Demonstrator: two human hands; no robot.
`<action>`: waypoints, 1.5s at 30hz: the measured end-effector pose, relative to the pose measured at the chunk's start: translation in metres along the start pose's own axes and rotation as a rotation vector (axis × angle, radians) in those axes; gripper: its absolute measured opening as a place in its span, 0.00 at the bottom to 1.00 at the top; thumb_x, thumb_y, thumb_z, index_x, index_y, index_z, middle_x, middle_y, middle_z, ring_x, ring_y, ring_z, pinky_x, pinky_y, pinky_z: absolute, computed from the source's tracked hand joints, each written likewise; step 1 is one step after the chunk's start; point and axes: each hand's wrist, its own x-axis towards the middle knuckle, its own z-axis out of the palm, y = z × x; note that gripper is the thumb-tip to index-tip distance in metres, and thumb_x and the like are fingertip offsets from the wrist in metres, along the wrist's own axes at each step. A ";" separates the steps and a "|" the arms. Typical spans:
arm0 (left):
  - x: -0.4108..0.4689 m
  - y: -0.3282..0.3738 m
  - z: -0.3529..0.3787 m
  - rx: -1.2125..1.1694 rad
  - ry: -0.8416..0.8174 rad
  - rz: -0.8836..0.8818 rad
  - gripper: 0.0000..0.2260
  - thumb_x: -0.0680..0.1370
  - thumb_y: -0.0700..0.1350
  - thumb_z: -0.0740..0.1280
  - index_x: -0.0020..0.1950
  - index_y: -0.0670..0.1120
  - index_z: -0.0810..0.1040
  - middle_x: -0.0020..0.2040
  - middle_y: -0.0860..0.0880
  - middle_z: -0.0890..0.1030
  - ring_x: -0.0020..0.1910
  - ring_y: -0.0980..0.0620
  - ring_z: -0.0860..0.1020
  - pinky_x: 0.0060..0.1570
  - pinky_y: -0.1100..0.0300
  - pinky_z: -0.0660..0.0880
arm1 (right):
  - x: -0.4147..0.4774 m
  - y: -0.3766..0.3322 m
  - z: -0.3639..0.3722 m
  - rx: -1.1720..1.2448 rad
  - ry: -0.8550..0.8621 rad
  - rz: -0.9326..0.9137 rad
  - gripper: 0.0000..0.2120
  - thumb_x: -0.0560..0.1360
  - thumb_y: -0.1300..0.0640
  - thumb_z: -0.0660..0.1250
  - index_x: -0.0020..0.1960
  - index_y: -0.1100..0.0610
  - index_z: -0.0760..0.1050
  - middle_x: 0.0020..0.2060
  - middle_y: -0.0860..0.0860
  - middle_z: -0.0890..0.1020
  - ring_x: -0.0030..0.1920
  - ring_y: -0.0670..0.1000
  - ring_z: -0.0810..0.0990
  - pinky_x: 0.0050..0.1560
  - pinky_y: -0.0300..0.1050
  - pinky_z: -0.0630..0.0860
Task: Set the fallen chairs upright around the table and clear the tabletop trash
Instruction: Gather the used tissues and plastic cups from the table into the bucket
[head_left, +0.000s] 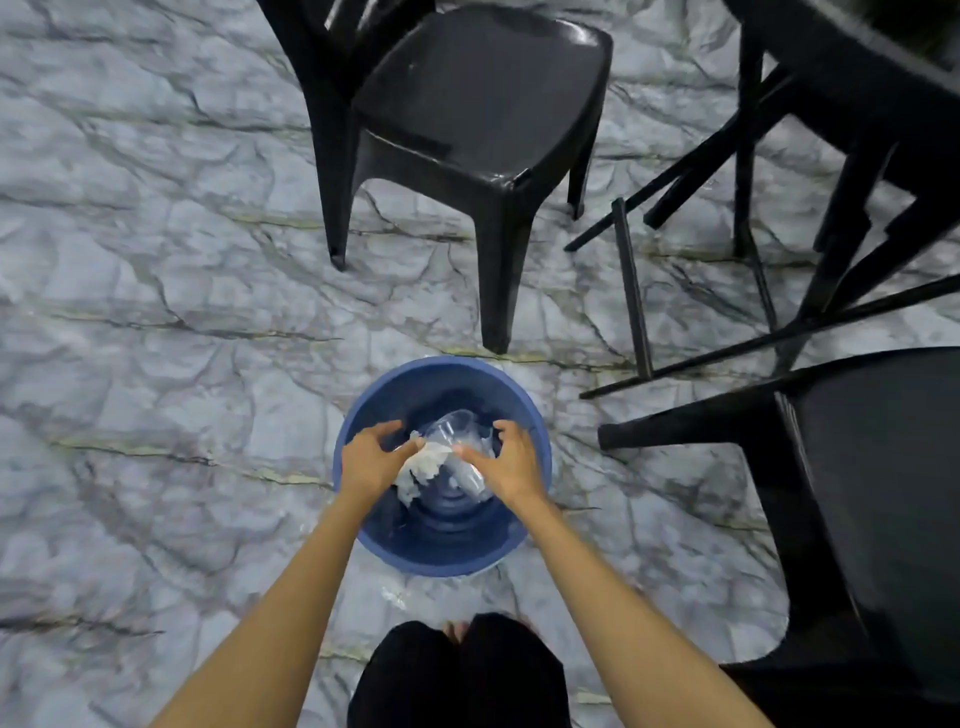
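From the head camera, you are looking straight down at a blue bucket (441, 540) standing on the marbled grey floor (156, 312), just ahead of your dark-clad legs (457, 675). Both of your bare forearms reach forward and meet over the bucket's mouth.

Your left hand (371, 460) sits over the left side of the rim, fingers curled around a wad of crumpled white paper (415, 467) that hangs down inside the bucket. Your right hand (506, 462) sits over the right side of the rim, fingers bent around a clear plastic cup (457, 431), and its grip also touches the paper. The two hands are close together with the trash bunched between them, all of it within the bucket's opening. The picture is blurred here, so you cannot tell whether there is one cup or more, or whether the trash touches the bucket's bottom.

Beyond the far rim of the bucket, a black plastic chair (478, 98) stands upright on its four legs, its nearest leg planted just beside the bucket. To your right, a second black chair (883, 493) also stands upright, its seat running off the right edge of the view, near the bucket but apart from it. At the upper right corner, the dark edge of the table (852, 67) shows, with its thin black crossed legs and floor bars spread below it between the two chairs.
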 end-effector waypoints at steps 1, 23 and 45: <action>0.000 -0.001 0.001 -0.001 0.014 0.004 0.23 0.73 0.47 0.70 0.66 0.41 0.73 0.67 0.43 0.74 0.66 0.43 0.73 0.65 0.53 0.67 | 0.001 0.002 0.001 0.008 -0.004 -0.005 0.33 0.70 0.43 0.70 0.68 0.57 0.65 0.66 0.54 0.70 0.67 0.55 0.69 0.64 0.51 0.69; -0.151 0.413 -0.109 0.013 -0.077 0.578 0.20 0.71 0.47 0.72 0.61 0.42 0.77 0.58 0.42 0.81 0.58 0.47 0.79 0.63 0.53 0.72 | -0.150 -0.239 -0.345 0.180 0.385 -0.349 0.26 0.71 0.44 0.70 0.62 0.57 0.70 0.60 0.54 0.74 0.61 0.52 0.72 0.55 0.41 0.67; -0.051 0.715 -0.003 -0.029 -0.131 0.732 0.17 0.74 0.45 0.70 0.60 0.40 0.77 0.56 0.44 0.80 0.54 0.51 0.77 0.56 0.60 0.71 | -0.031 -0.264 -0.681 0.097 0.672 -0.404 0.17 0.71 0.51 0.71 0.58 0.56 0.74 0.58 0.53 0.76 0.51 0.50 0.75 0.53 0.46 0.73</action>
